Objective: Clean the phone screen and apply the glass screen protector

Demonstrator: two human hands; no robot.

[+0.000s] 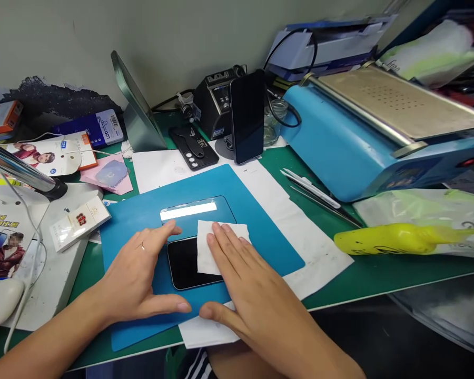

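Observation:
A phone (182, 266) with a dark screen lies face up on a blue mat (134, 210). A white wipe (207, 253) covers its right part. My right hand (247, 281) lies on the wipe with fingers stretched flat, pressing it against the screen; its thumb is spread away toward the near edge. My left hand (142, 281) is open beside the phone's left end, thumb and fingers apart, with nothing in it. Just beyond the phone, a clear glass sheet (221, 208) with a dark outline rests on the mat, partly hidden by my hands and the wipe.
A blue machine (339, 142) with a metal plate stands at the back right, near tweezers (324, 201) and a yellow bottle (383, 239). Behind the mat are a phone on a stand (248, 118) and a black phone case (193, 147). A cigarette pack (80, 223) lies left.

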